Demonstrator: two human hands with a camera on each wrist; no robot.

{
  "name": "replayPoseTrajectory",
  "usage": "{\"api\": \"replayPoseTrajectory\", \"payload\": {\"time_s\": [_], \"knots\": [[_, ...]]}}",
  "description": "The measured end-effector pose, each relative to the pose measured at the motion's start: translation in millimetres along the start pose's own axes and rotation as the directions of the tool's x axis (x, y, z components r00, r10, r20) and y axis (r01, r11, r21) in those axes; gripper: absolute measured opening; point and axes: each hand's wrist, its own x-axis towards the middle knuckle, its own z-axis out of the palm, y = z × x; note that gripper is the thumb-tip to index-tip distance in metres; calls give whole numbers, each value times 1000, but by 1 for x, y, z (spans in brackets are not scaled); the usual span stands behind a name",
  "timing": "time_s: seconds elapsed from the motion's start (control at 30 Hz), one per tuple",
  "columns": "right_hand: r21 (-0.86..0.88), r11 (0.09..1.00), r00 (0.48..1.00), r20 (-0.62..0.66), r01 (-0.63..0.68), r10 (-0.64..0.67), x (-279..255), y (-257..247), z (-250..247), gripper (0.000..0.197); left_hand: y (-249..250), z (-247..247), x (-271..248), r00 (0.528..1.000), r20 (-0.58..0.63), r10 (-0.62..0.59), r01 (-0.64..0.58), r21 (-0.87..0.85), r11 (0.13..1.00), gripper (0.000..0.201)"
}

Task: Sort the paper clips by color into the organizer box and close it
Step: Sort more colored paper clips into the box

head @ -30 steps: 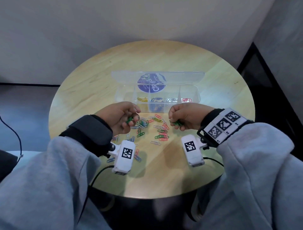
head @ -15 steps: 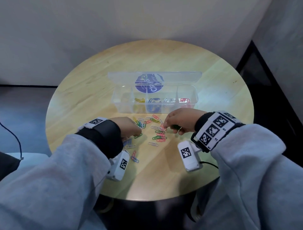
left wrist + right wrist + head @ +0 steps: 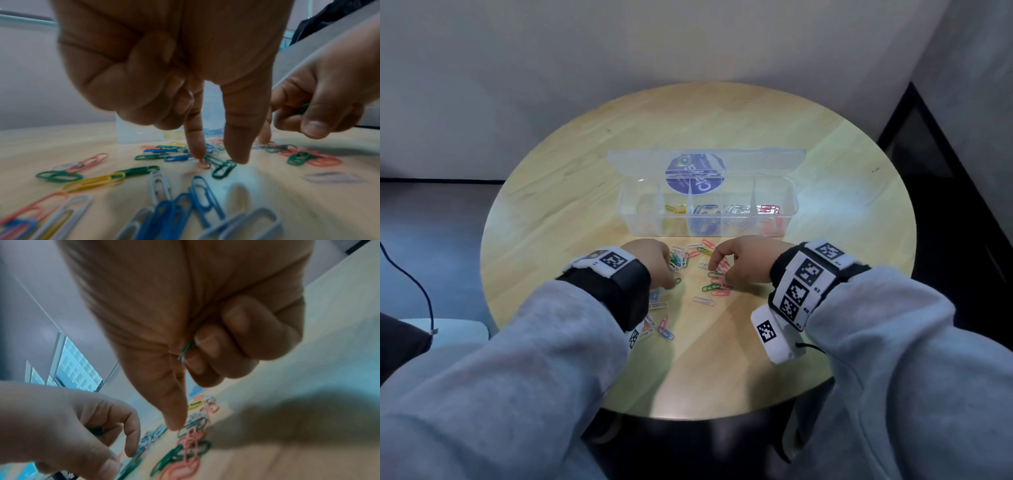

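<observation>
While a second ago raised with green paper clips (image 3: 186, 350) in curled fingers, now lowered onto the loose pile before the organizer box (image 3: 707, 209), left hand (image 3: 654, 262) and right hand (image 3: 743, 263) pinching more green; sorting unfinished.

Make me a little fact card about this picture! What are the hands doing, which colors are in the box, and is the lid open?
Left hand: holds green clips curled in its fingers, forefinger and thumb reaching down to a green clip on the table
Right hand: holds a green clip, forefinger down on the loose pile
Organizer box: lid open, tilted back
In the box: yellow, blue, white, red clips, one color per compartment
Leftmost compartment: looks empty
Table: round, wooden
</observation>
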Motion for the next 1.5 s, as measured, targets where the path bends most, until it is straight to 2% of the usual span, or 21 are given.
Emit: {"api": "replayPoseTrajectory", "payload": {"time_s": [0.13, 0.27, 0.43, 0.6, 0.77, 0.87, 0.97, 1.07, 1.17, 1.23, 1.3, 1.37, 1.43, 1.5], "knots": [[-80, 997, 1000, -20, 7, -9, 3, -1, 4, 28, 3, 3, 2, 999, 5, 46, -46, 37, 998, 15], [-153, 987, 997, -47, 53, -61, 2, -2, 5, 20, 2, 6, 2, 998, 16, 64, -65, 50, 997, 14], [-178, 979, 994, -36, 95, -103, 3, -1, 5, 15, 4, 7, 0, 994, 43, 98, -102, 102, 990, 24], [-205, 974, 995, -16, 97, -102, 3, -1, 4, 12, 4, 10, 1, 994, 2, 109, -108, 58, 992, 16], [-212, 971, 993, 22, 115, -113, 2, -1, 2, 8, 6, 12, 3, 995, 26, 99, -100, 76, 992, 16], [-181, 979, 995, 13, 97, -97, 0, 1, 1, 8, 5, 12, 1, 995, 52, 80, -85, 90, 992, 6], [-89, 994, 998, 9, 59, -59, -1, 3, -5, 11, 3, 11, 0, 996, 60, 67, -72, 92, 993, 5], [28, 1000, 998, 65, 15, -17, -4, 4, -13, 16, 1, 10, -1, 996, 59, 60, -65, 89, 994, 5], [66, 997, 993, 118, -39, 31, -5, 6, -17, 10, 0, 9, -2, 996, 48, 74, -77, 62, 995, 4], [130, 989, 987, 156, -69, 49, -5, 9, -17, 11, -1, 6, -4, 996, 42, 78, -79, 15, 997, 4], [264, 958, 975, 216, -115, 58, -3, 13, -17, 14, -6, 2, -6, 997, 46, 65, -62, -75, 995, 13], [386, 908, 964, 259, -164, 64, -2, 16, -18, 17, -13, -4, -8, 994, 96, 48, -21, -263, 965, 21], [459, 869, 960, 272, -187, 63, -1, 18, -18, 20, -18, -11, -10, 985, 167, 47, 49, -528, 848, 25], [511, 840, 959, 281, -182, 37, 0, 17, -18, 21, -18, -19, -13, 981, 189, 33, 110, -696, 709, 23]]}}
